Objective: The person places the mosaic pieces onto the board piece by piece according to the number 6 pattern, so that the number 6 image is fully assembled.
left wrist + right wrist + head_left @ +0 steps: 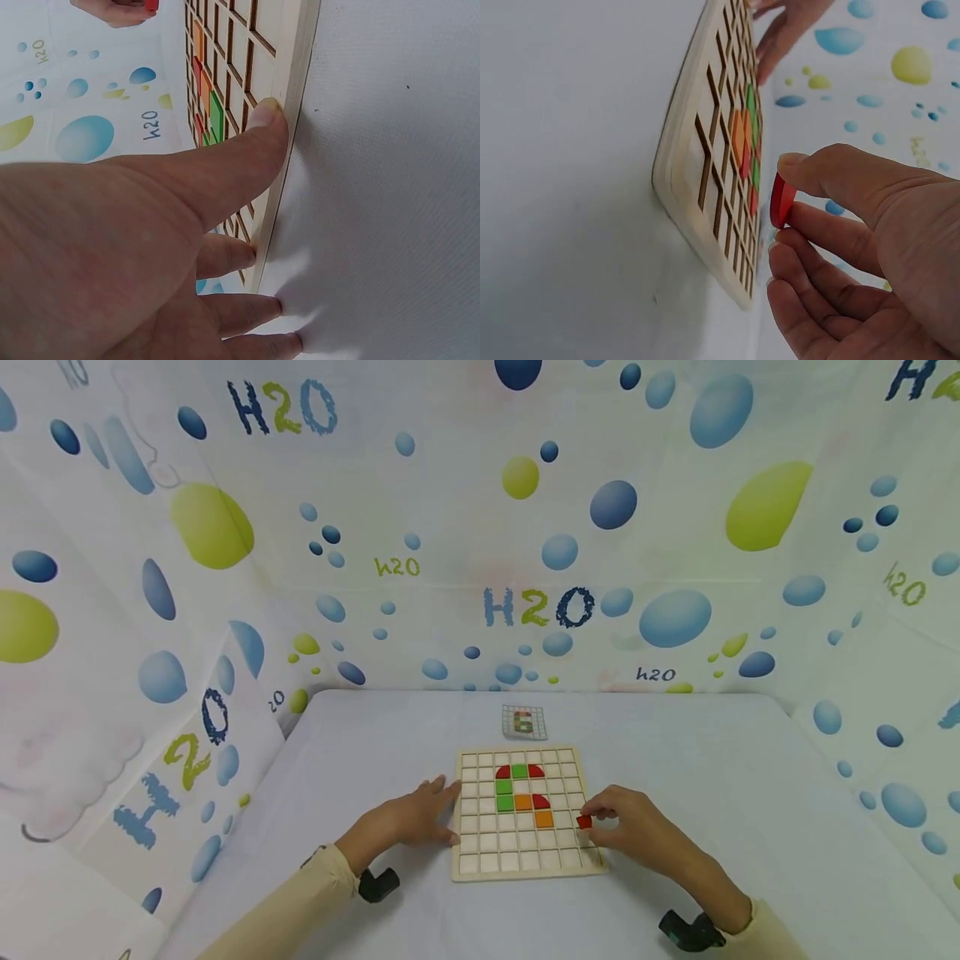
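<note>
A wooden grid board [487,863] lies on the white table, with several green, orange and red tiles set in its squares. Between thumb and fingertips, my right hand [637,827] pinches a red tile [781,201] over the board's right edge. That tile's exact shape is hard to tell, since the fingers cover part of it. On the opposite side, my left hand [411,817] rests with fingers spread against the board's left edge. Its thumb [262,127] touches the wooden rim in the left wrist view. Among the placed pieces are a green tile [519,771] and an orange tile [543,819].
Behind the board lies a small pattern card [524,722] with a gridded coloured figure. A white cloth [360,727] covers the table, and a backdrop [450,527] with bubbles and H2O lettering stands behind it. Dark wrist cameras [690,932] sit on both forearms.
</note>
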Available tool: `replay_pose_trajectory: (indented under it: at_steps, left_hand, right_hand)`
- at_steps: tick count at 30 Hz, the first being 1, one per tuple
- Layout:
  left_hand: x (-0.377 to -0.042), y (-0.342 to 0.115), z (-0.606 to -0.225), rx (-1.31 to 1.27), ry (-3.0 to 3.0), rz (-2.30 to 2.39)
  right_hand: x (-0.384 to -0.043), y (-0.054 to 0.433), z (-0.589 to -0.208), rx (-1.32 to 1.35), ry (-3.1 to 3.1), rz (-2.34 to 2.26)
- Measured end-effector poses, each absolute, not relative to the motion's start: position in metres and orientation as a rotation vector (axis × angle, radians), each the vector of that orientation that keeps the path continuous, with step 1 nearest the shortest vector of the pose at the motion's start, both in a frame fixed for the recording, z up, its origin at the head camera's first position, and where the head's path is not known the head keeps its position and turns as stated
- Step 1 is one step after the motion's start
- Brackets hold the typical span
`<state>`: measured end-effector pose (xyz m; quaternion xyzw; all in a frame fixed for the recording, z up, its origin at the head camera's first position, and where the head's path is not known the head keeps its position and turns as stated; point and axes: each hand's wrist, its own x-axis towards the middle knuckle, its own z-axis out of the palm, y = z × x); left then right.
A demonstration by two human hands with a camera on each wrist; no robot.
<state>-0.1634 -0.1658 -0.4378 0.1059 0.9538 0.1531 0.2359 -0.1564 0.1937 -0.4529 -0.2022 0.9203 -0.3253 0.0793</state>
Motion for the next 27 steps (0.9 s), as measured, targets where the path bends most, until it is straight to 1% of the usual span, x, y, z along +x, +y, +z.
replay_pose_trajectory:
  at_steps: [6, 15, 27]
  left_hand:
    - [-0.164, -0.167, -0.440, 0.291, 2.614, 0.417]
    - [-0.164, -0.166, -0.437, 0.306, 2.627, 0.399]
    - [-0.162, -0.166, -0.436, 0.336, 2.640, 0.374]
  right_hand:
    - [-0.157, 0.177, -0.459, -0.660, 2.733, -0.982]
    - [-0.150, 0.147, -0.461, -0.681, 2.785, -0.914]
    - [-0.145, 0.135, -0.473, -0.658, 2.832, -0.834]
